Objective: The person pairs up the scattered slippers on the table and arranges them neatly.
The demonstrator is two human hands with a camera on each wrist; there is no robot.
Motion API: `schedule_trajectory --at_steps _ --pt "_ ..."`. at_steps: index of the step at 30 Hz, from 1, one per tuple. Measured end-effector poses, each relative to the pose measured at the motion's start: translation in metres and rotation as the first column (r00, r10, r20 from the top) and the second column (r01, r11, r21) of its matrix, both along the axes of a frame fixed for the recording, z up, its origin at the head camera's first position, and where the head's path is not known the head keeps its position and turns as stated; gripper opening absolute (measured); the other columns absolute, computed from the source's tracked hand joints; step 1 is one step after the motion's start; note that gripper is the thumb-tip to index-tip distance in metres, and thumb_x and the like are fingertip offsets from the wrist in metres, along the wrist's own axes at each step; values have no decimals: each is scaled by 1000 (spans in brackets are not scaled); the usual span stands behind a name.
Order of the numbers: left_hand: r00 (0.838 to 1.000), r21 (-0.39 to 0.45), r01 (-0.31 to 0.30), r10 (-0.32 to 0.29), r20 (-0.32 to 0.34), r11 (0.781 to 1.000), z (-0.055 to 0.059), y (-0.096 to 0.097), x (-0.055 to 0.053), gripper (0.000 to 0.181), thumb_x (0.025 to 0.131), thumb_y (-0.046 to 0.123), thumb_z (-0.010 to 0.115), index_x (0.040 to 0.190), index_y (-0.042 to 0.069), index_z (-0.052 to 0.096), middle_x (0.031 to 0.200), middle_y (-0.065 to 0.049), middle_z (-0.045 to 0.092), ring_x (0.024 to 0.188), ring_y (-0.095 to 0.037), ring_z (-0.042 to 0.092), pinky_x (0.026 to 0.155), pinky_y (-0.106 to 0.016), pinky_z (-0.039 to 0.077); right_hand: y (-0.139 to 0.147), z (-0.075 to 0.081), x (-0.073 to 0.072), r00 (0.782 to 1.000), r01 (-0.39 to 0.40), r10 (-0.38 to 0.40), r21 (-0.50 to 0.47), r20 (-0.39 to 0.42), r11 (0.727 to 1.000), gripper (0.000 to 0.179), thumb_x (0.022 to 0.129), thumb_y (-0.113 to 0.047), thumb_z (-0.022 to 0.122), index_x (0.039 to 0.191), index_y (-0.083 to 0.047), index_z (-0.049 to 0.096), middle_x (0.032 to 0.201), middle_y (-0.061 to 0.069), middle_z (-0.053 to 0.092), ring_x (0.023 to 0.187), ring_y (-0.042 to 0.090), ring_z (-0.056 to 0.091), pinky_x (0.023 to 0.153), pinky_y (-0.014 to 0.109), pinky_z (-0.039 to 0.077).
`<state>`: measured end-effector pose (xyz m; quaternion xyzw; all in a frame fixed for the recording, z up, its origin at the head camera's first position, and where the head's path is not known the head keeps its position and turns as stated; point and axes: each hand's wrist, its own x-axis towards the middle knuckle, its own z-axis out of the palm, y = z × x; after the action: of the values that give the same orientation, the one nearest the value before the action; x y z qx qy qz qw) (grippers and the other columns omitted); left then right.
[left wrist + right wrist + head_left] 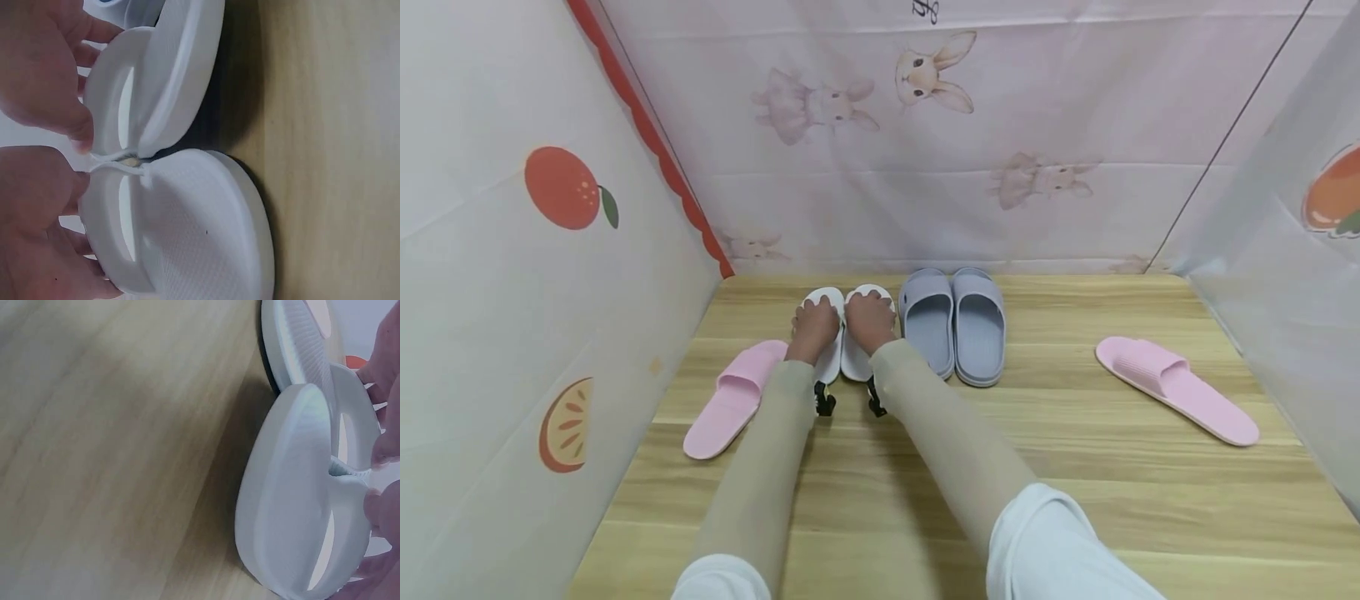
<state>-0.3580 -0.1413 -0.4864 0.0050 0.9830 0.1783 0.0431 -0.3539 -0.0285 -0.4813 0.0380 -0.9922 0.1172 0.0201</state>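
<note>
Side by side against the back wall are two white slippers, the left one (830, 363) and the right one (854, 362). My left hand (815, 328) grips the left slipper by its strap end, thumb on the inner side and fingers along the outer. In the same way my right hand (870, 321) grips the strap end of the right slipper. Seen from the left wrist, the left slipper (206, 231) sits against its neighbour at the inner edges. The right wrist view shows the right slipper's sole (287, 500) tilted over the wooden floor.
A pair of grey slippers (980, 346) stands immediately right of the white ones. One pink slipper (726, 412) lies by my left forearm; another pink slipper (1183, 392) lies far right. Printed cloth walls (940, 225) enclose the wooden floor (1075, 450) at the back and sides.
</note>
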Motion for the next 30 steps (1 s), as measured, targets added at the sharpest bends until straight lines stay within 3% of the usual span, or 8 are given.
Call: schedule_trajectory --at_steps 5,10,14,19,22,30 --pt "1000 42 1 -1 4 999 3 -5 5 57 101 35 36 149 6 26 146 -30 30 132 -49 29 105 -63 23 6 -4 3 999 -14 19 124 -44 992 47 101 -44 37 120 -8 60 110 19 62 99 37 60 88 53 46" --pt "1000 33 -2 2 5 999 8 -14 11 64 99 42 37 152 10 20 150 -27 25 136 -46 25 106 -65 16 9 -1 6 1000 -26 26 94 1 995 54 101 -50 31 131 -11 52 121 19 56 114 38 52 100 57 35" --pt "998 -9 23 -23 -53 1000 13 -26 19 65 98 45 37 151 9 24 150 -24 29 136 -45 27 105 -66 17 7 8 10 999 -49 50 64 -21 997 53 101 -51 29 133 -15 52 127 16 53 119 36 47 101 55 34" --pt "990 -63 52 -60 -125 997 21 -46 39 63 98 43 41 150 10 27 150 -18 32 133 -42 33 102 -64 22 11 18 20 991 -109 116 89 -71 990 54 101 -53 28 134 -17 52 131 14 51 122 35 45 101 53 35" --pt "987 -86 61 -72 -143 994 25 -58 52 63 99 44 42 151 11 27 152 -19 28 135 -42 29 104 -63 21 19 22 29 983 -133 146 118 -107 984 51 101 -52 30 133 -18 51 131 13 51 124 34 44 102 53 33" --pt "990 -105 66 -78 -114 992 19 -78 83 68 98 51 36 151 9 26 154 -23 20 140 -42 21 108 -63 15 55 15 56 960 -214 235 138 -156 967 51 101 -50 30 137 -18 48 137 15 45 131 35 34 105 54 25"
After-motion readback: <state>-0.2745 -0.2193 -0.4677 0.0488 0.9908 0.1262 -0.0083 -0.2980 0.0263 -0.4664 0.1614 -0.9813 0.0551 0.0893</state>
